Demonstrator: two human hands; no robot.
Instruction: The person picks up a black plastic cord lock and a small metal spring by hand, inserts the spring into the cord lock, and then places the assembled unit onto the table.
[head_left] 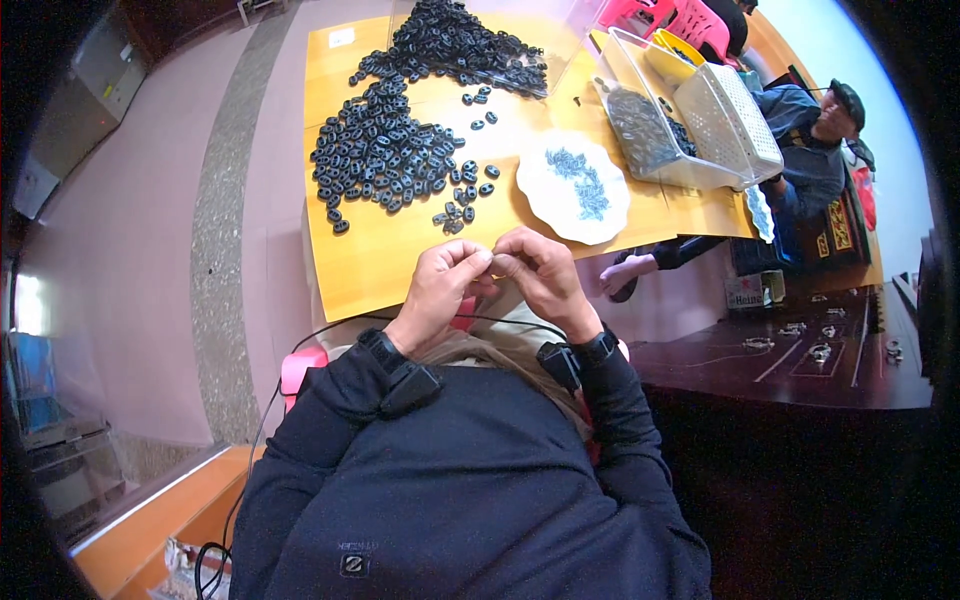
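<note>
Just over the near edge of the yellow-topped table (365,265), my left hand (440,290) and my right hand (550,285) meet at the fingertips. Both are closed in a pinch. Whatever lies between the fingers is too small and too covered to name. Beyond my left hand spreads a group of small black oval pieces with two holes (385,150), a few of them lying loose close to my fingers. A white scalloped plate (545,215) stands beyond my right hand, bearing two clusters of tiny dark slender pieces (588,185).
Farther back rises a bigger heap of black pieces (455,45). At the table's right stand a clear plastic bin (640,165), a white perforated basket (725,115) and a yellow bowl (672,45). Another person (810,150) sits there. A black cable (262,425) runs by my left side.
</note>
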